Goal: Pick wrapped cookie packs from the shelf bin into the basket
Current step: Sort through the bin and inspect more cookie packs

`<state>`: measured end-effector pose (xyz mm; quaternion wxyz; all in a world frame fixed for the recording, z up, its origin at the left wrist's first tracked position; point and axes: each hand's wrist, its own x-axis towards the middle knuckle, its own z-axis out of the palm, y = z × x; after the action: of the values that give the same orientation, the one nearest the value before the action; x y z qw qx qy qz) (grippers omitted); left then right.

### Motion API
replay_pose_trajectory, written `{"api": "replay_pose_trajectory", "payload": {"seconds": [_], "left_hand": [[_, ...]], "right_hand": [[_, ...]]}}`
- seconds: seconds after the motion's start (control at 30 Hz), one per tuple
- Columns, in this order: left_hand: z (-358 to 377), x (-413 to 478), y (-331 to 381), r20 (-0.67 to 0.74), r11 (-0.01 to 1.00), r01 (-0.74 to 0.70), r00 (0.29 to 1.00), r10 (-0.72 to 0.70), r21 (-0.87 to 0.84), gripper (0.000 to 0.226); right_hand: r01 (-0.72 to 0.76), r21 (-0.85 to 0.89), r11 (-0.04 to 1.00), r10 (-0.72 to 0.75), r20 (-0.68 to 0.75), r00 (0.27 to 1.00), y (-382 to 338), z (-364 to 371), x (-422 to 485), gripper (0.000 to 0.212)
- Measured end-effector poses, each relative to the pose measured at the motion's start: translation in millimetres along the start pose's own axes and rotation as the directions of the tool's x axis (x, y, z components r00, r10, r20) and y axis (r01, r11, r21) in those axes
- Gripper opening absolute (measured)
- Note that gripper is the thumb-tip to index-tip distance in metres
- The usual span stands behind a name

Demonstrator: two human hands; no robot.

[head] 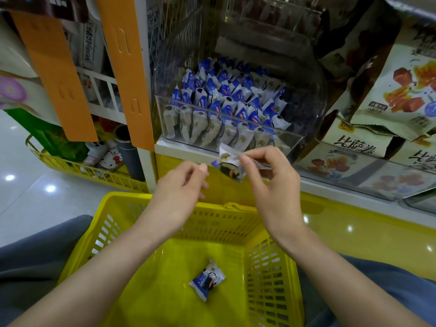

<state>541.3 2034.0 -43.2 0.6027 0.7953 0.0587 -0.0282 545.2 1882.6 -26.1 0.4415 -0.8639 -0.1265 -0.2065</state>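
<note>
Cookie pack (pixel 230 165) pinched by right hand (pixel 271 182), thumb and forefinger. Left hand (pixel 181 185) loosely curled, nothing held, at pack's 9 o'clock. Second pack (pixel 207 280) laid in basket (pixel 224 223).

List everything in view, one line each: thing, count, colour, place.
shelf bin: one, clear, straight ahead
cookie packs: many, blue and white, in the shelf bin
held pack: one, blue and white, in front of the bin
loose pack: one, blue and white, on the basket floor
basket: one, yellow, below the hands
hanging strips: two, orange, left of the bin
snack bags: several, cream with red print, right of the bin
left hand: one, holding nothing, beside the held pack
right hand: one, pinching the held pack
</note>
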Motion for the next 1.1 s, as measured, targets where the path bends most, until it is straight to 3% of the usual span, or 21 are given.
{"api": "replay_pose_trajectory", "payload": {"seconds": [0.07,0.13,0.23,0.33,0.4,0.5,0.57,0.63,0.7,0.77,0.83,1.1], "left_hand": [[1.8,0.6,4.8,0.152,0.955,0.224,0.969,-0.196,-0.196,0.043],[0.1,1.0,8.8,0.222,0.882,0.316,0.943,-0.249,-0.351,0.05],[-5.7,0.1,8.1,0.246,0.786,0.259,0.959,-0.14,-0.561,0.045],[-5.6,-1.7,7.2,0.137,0.859,0.126,0.988,-0.066,-0.496,0.026],[-3.8,-1.5,7.7,0.031,0.902,0.083,0.997,-0.077,-0.424,0.023],[-3.2,-2.5,9.7,0.018,0.917,0.06,0.998,-0.058,-0.394,0.024],[-1.7,-3.8,10.3,0.088,0.921,0.058,0.996,-0.026,-0.385,0.023],[0.6,-4.8,10.0,0.112,0.938,0.04,0.994,-0.001,-0.344,0.022],[1.6,-2.9,6.5,0.016,0.982,-0.069,0.997,0.073,-0.176,0.021],[1.5,-3.4,3.5,-0.063,0.982,-0.183,0.981,0.185,0.044,0.034],[3.0,-7.4,1.8,-0.063,0.959,-0.246,0.964,0.257,0.144,0.049],[2.9,-8.6,2.3,0.058,0.963,-0.251,0.967,0.247,0.096,0.04]], "right_hand": [[0.072,0.024,0.997,-0.072,0.025,0.997,-0.9,1.7,-3.0,0.005],[0.164,-0.013,0.986,-0.163,0.09,0.983,-1.1,5.5,-8.5,0.005],[0.243,-0.076,0.967,-0.228,0.169,0.959,-0.6,9.4,-13.0,0.009],[0.319,-0.13,0.939,-0.283,0.241,0.929,-0.2,9.3,-13.8,0.017],[0.211,-0.07,0.975,-0.188,0.249,0.95,-2.0,10.8,-15.1,0.016],[-0.214,0.146,0.966,0.172,0.256,0.951,-4.6,15.0,-12.7,0.007],[-0.509,0.298,0.807,0.382,0.394,0.836,-4.1,16.7,-8.4,0.011],[-0.66,0.382,0.647,0.428,0.534,0.729,-3.5,16.9,-6.3,0.025],[-0.703,0.459,0.543,0.41,0.585,0.699,-5.8,16.3,-6.0,0.028],[-0.702,0.489,0.519,0.413,0.575,0.706,-6.4,16.7,-6.0,0.026],[-0.701,0.484,0.524,0.439,0.552,0.709,-6.8,16.8,-6.0,0.027],[-0.711,0.475,0.519,0.48,0.526,0.702,-8.2,14.2,-6.4,0.034]]}}
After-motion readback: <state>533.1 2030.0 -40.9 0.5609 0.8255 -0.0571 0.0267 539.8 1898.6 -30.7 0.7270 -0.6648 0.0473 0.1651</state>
